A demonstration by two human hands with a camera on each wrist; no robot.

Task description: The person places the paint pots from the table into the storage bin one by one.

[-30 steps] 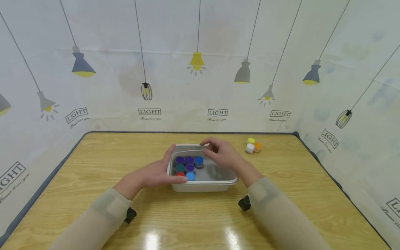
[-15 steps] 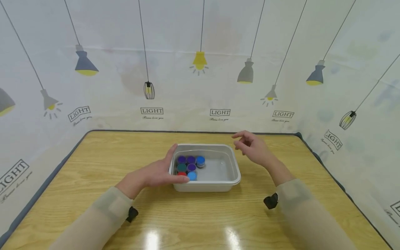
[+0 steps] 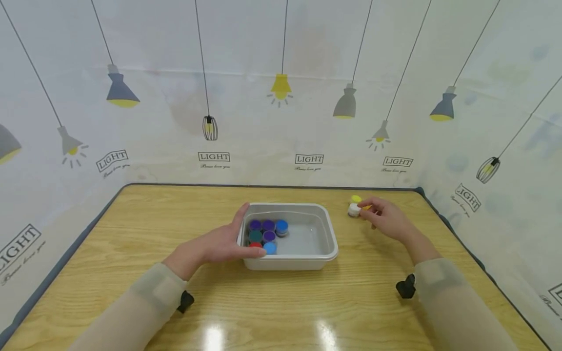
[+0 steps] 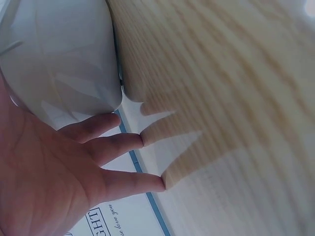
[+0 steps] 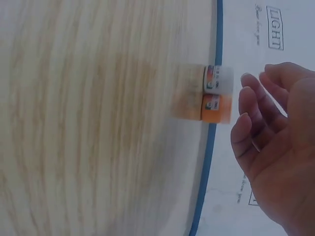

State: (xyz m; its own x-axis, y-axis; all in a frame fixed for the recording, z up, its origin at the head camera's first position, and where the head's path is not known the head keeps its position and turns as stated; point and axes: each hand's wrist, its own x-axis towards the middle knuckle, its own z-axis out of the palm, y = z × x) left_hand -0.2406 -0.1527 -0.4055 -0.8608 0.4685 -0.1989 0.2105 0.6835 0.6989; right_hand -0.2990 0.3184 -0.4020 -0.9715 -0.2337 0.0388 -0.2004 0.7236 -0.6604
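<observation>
A white plastic tub [image 3: 307, 262] contains several small lidded jars, grouped at its left. They include purple [image 3: 268, 225], blue [image 3: 281, 227], green [image 3: 255, 236], red [image 3: 255, 245] and light blue [image 3: 270, 247] lids. My left hand [image 3: 215, 243] rests against the tub's left end, thumb along the near rim; in the left wrist view its other fingers stretch straight beside the wall. Beyond the tub's right end, my right hand [image 3: 388, 222] hovers by a white-lidded jar [image 3: 353, 210], fingers loosely bent, holding nothing. An orange-lidded jar [image 5: 214, 108] stands against the white one.
Behind the white jar sits a yellow-lidded jar [image 3: 355, 199]. The wooden table [image 3: 272, 307] meets a wall covering [image 3: 259, 170] printed with lamps along a dark edge at the back.
My right hand has moved from over the tub rightwards to the loose jars. The left hand stays at the tub, and the jars inside look the same.
</observation>
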